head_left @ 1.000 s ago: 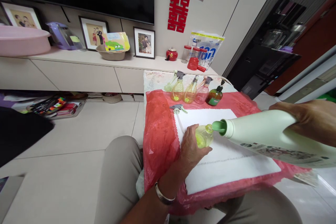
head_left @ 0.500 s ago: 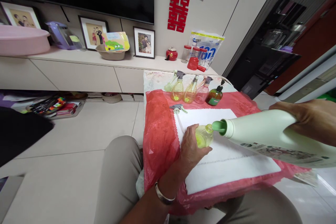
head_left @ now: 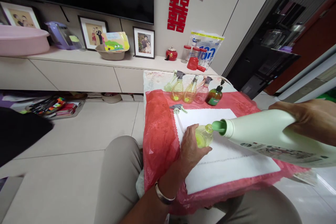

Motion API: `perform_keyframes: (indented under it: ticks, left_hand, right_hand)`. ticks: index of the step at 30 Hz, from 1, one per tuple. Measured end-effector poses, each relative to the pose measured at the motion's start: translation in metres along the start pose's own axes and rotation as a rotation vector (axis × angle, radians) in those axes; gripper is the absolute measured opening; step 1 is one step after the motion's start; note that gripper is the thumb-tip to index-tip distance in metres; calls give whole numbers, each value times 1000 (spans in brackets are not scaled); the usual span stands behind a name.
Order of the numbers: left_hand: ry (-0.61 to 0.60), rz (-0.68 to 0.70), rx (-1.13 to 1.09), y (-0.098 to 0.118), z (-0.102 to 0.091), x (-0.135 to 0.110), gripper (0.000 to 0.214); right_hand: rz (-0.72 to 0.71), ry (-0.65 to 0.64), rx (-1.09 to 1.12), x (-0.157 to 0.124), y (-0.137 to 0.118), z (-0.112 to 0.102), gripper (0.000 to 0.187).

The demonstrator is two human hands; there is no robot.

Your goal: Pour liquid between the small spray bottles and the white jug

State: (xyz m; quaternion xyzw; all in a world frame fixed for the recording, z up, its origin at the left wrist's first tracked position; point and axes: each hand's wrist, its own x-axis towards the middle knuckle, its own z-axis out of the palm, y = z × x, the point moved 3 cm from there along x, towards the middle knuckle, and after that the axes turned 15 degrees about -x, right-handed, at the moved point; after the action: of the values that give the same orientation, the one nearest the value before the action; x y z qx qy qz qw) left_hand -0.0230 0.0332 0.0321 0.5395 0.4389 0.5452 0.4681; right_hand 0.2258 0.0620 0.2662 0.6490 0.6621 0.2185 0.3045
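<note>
My left hand (head_left: 190,147) is wrapped round a small clear bottle (head_left: 204,135) with yellow-green liquid, standing on a white cloth (head_left: 225,161). My right hand (head_left: 309,119) grips a large pale green jug (head_left: 273,136), tipped on its side. Its green spout (head_left: 218,126) touches the small bottle's mouth. A loose spray head (head_left: 178,108) lies on the cloth's far left corner.
A red plastic sheet (head_left: 157,136) covers the small table on my lap side. Several spray bottles (head_left: 190,91) and a dark green pump bottle (head_left: 215,95) stand along its far edge. Behind is a low cabinet (head_left: 78,70) with framed photos, jars and a pink basin (head_left: 21,40).
</note>
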Motion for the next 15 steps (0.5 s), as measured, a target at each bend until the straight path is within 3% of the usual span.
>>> perform_keyframes:
  ticks: [4, 15]
  left_hand:
    - [1, -1, -8, -1, 0, 0, 88]
    - [-2, 7, 10, -1, 1, 0, 88]
  right_hand:
    - [13, -48, 9, -2, -2, -4, 42]
    - [-1, -30, 28, -2, -4, -7, 43]
